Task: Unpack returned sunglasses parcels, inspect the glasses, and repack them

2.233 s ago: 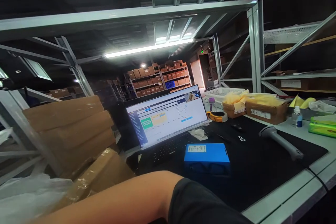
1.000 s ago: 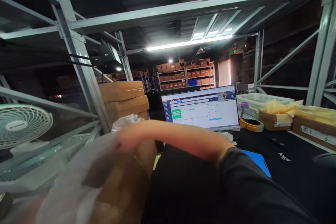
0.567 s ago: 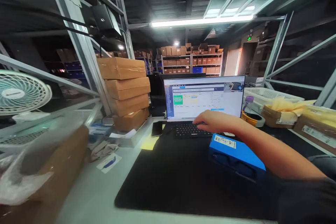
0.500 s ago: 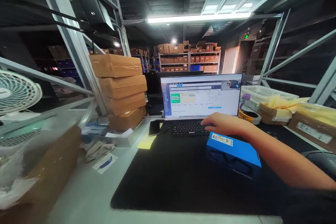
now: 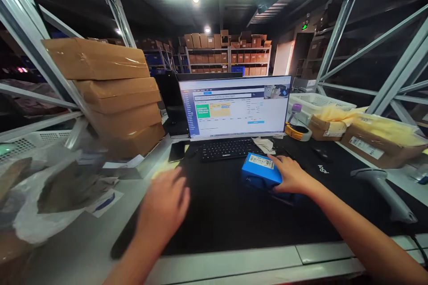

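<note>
A blue box (image 5: 261, 170) with a white label on top lies on the black desk mat (image 5: 207, 218). My right hand (image 5: 290, 173) is closed over its right end, the thumb at the front side and the fingers across the top. Over the mat's left part hangs my left hand (image 5: 165, 202), blurred by motion, with fingers loosely bent and apart and nothing visible in it. Near that hand are a yellow paper (image 5: 162, 167) and a phone (image 5: 177, 151). Beyond the box stands a keyboard (image 5: 227, 149) with a crumpled white tissue (image 5: 264, 144) at its right.
A lit monitor (image 5: 234, 111) stands behind the keyboard. Stacked cartons (image 5: 117, 93) rise at the left, near plastic bags (image 5: 50, 205). To the right are a barcode scanner (image 5: 384, 191), a mouse (image 5: 321, 153), a tape roll (image 5: 297, 131) and open cartons (image 5: 364, 144).
My right hand has moved from the keyboard onto the blue box. My left hand has come into view at the left. The camera view has shifted, showing the scanner and mouse more fully.
</note>
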Demonstrator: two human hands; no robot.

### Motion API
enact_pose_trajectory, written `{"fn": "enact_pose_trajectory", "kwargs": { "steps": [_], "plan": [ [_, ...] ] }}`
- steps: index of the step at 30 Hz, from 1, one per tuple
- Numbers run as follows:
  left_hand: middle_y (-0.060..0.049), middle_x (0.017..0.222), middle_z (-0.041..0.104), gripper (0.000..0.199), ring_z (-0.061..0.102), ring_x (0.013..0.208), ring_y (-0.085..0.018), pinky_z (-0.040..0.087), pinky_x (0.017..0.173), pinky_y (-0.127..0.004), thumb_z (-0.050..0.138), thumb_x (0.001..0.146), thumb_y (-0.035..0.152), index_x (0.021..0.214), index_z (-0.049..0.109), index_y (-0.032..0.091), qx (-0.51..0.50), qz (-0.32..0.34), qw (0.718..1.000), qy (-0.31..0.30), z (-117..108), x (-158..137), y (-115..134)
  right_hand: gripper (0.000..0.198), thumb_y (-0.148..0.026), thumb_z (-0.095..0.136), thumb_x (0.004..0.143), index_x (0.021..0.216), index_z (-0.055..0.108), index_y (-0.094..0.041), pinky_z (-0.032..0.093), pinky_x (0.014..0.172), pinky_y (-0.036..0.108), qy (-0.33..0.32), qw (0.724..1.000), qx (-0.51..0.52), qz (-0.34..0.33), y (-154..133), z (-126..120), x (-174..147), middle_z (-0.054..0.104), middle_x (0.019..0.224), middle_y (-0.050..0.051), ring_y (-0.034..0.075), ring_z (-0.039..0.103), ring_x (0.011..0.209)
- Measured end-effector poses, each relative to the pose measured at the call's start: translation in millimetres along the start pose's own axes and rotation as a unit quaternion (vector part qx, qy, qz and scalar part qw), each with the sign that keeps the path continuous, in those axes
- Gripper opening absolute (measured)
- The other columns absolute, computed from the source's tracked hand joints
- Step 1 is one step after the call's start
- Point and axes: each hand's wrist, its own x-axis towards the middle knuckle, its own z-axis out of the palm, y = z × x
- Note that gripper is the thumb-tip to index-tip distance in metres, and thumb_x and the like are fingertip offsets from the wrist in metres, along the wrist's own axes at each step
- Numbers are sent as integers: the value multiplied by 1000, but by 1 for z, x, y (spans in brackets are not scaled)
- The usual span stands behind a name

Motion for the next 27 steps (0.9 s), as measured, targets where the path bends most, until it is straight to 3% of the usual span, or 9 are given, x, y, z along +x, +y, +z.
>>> {"fn": "enact_pose_trajectory", "kwargs": {
  "steps": [3, 6, 9, 12, 15, 19, 21, 23, 27],
  "plan": [
    [-18, 131, 60, 30, 55, 124, -34, 48, 107, -53, 54, 95, 29, 116, 64, 11, -64, -4, 996, -63, 47, 4, 49, 114, -41, 79, 61, 158, 27, -12, 39, 102, 51, 16, 1000, -2, -15, 3, 2, -4, 54, 134, 22, 39, 50, 122],
    [-17, 145, 51, 50, 48, 134, -33, 45, 111, -54, 52, 96, 44, 137, 52, 15, -183, -51, 975, -117, 72, 22, 76, 108, -27, 76, 61, 158, 28, -17, 33, 108, 53, 120, 985, -9, -126, 1, 11, -14, 52, 138, 20, 36, 48, 127],
    [-16, 157, 36, 73, 36, 145, -32, 34, 119, -53, 61, 89, 53, 149, 40, 18, -302, -111, 925, -199, 72, 53, 87, 90, -11, 69, 70, 153, 38, -25, 12, 119, 58, 252, 915, -59, -309, -2, 24, -24, 49, 148, 15, 32, 42, 137],
    [-17, 155, 41, 103, 44, 139, -35, 38, 116, -49, 80, 69, 56, 153, 35, 19, -390, -127, 844, -345, 64, 84, 96, 69, -3, 58, 84, 146, 48, -32, 0, 123, 54, 351, 836, -107, -409, -3, 36, -27, 54, 146, 4, 22, 36, 144],
    [-13, 141, 57, 105, 60, 122, -34, 49, 104, -45, 85, 62, 52, 151, 37, 25, -418, -140, 806, -395, 60, 97, 111, 60, -2, 53, 91, 142, 51, -33, -1, 124, 50, 395, 823, -92, -399, 3, 46, -25, 57, 144, 0, 19, 28, 149],
    [-12, 135, 61, 83, 60, 119, -33, 48, 104, -44, 82, 64, 41, 139, 53, 23, -383, -213, 842, -313, 66, 92, 122, 68, -1, 52, 90, 150, 41, -32, 6, 124, 53, 437, 867, 49, -236, 12, 59, -19, 45, 153, 7, 24, 23, 151],
    [-15, 134, 61, 82, 60, 120, -35, 46, 106, -46, 81, 63, 42, 136, 54, 17, -381, -252, 842, -287, 73, 88, 120, 77, -9, 57, 89, 156, 28, -31, 16, 122, 58, 418, 882, 191, -105, 11, 65, -16, 33, 160, 12, 29, 23, 151],
    [-17, 132, 63, 82, 61, 119, -36, 46, 106, -49, 78, 65, 46, 135, 54, 13, -391, -291, 833, -261, 82, 85, 114, 83, -25, 61, 89, 159, 16, -25, 30, 116, 61, 326, 857, 400, 6, 3, 71, -17, 28, 160, 19, 34, 32, 146],
    [-21, 128, 65, 82, 63, 117, -37, 47, 105, -51, 73, 69, 53, 134, 54, 7, -436, -367, 796, -205, 96, 80, 110, 90, -58, 60, 89, 159, 16, -20, 42, 110, 55, 44, 695, 717, -35, -28, 80, -31, 39, 153, 22, 32, 52, 132]
  ]
}}
